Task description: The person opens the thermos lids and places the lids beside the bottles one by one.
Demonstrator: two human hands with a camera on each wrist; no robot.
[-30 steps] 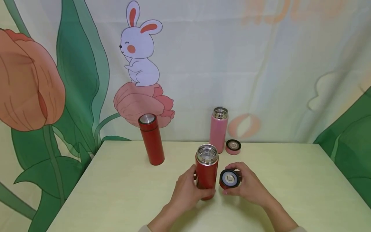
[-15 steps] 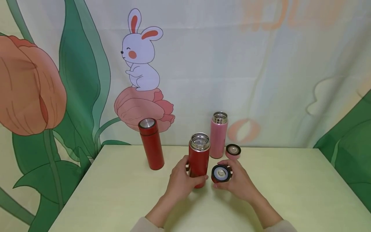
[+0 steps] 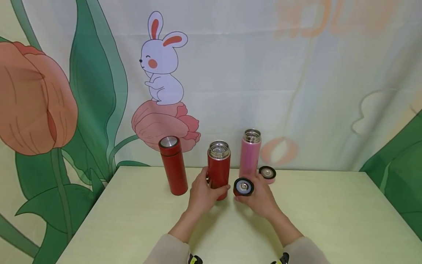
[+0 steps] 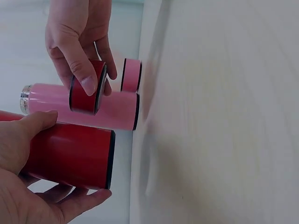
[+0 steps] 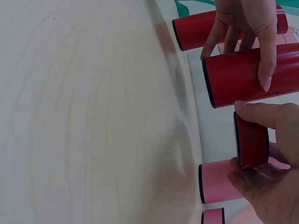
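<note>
In the head view, my left hand (image 3: 203,193) grips an uncapped red thermos bottle (image 3: 219,172) round its lower body. The bottle is upright, its steel mouth bare, and its base looks lifted off the table in the left wrist view. My right hand (image 3: 261,198) pinches the red bottle lid (image 3: 243,187) by its side, inner face up, beside the bottle's lower right. Behind that hand stands an uncapped pink thermos bottle (image 3: 250,154), its base partly hidden. The pink lid (image 3: 267,173) lies to its right, inner face up.
A second red thermos bottle (image 3: 173,167), capped with a steel-topped lid, stands at the back left of the pale table (image 3: 329,212). Close behind the table's rear edge hangs a printed cloth (image 3: 217,73) with a rabbit and flowers.
Both hands have moved away from me and to the left, carrying the red bottle and its lid toward the back of the table. The other bottles and the pink lid stay put.
</note>
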